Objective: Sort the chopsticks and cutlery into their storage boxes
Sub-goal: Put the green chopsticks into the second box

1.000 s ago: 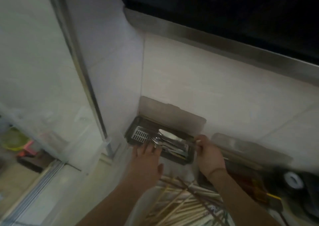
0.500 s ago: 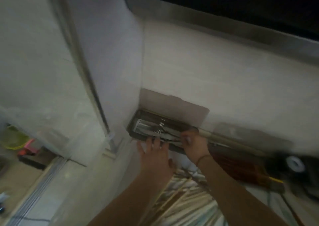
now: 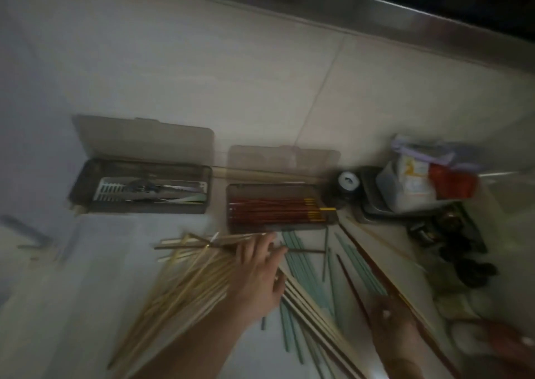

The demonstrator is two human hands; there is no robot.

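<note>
The bamboo chopsticks [image 3: 185,280] lie heaped on the near worktop [image 3: 86,277]: light, stiff, smooth round rods, likely to roll; grasp several at mid-length. The left hand [image 3: 257,274] rests spread on them, fingers straight. The right hand [image 3: 389,317] is blurred; its grip cannot be determined. The red chopstick box [image 3: 278,207] stands open beyond.

head view, close, steeply down at countertop [image 3: 115,262]
</note>
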